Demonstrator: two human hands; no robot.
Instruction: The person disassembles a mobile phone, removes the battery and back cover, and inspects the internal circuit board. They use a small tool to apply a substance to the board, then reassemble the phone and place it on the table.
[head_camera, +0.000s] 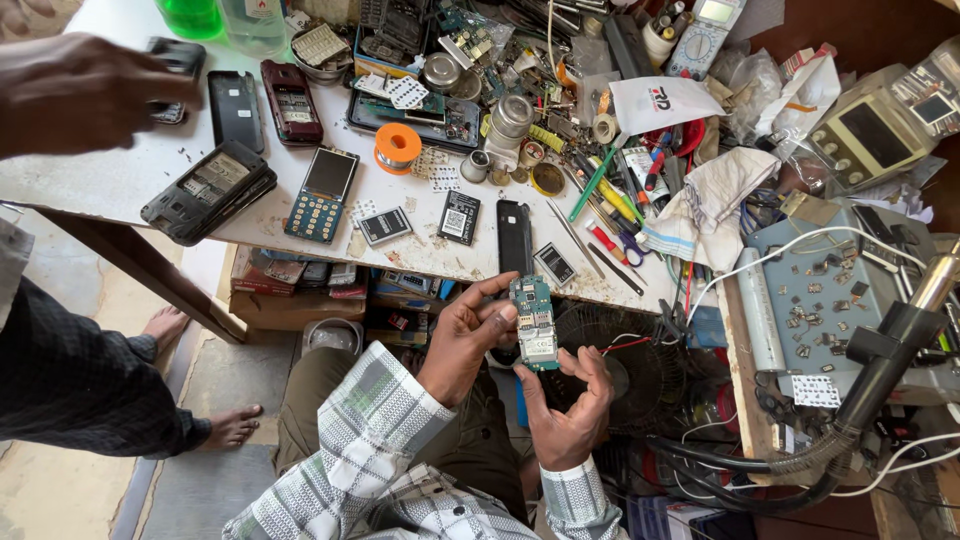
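A small teal circuit board (533, 323) from a phone sits between both hands, just below the near edge of the white workbench (120, 180). The left hand (468, 338) grips it along one long edge with thumb and fingertips; the right hand (568, 415) cups it from underneath, fingers curled up around its lower end. Neither hand is loose — both are closed on the board.

The board looks light, thin and stiff, and I judge it fragile: bare components and metal shields cover its face, so it is best held by the edges, as the left hand does, not by the populated surface. Its back cannot be seen.

Directly above the board, on the bench edge, lies a black phone cover (513, 235), with a small battery (459, 217) to the left of that and a keypad phone (322, 193) further left. An orange solder spool (397, 147) stands further back from the board.

Another person's hand (75, 92) reaches in far to the upper left of the board, over a dark phone shell; whether it grips that shell is hard to tell, being blurred. The heap of tools beyond the board is too tangled to sort out, and a black hose (880, 380) to the board's right runs out of frame.
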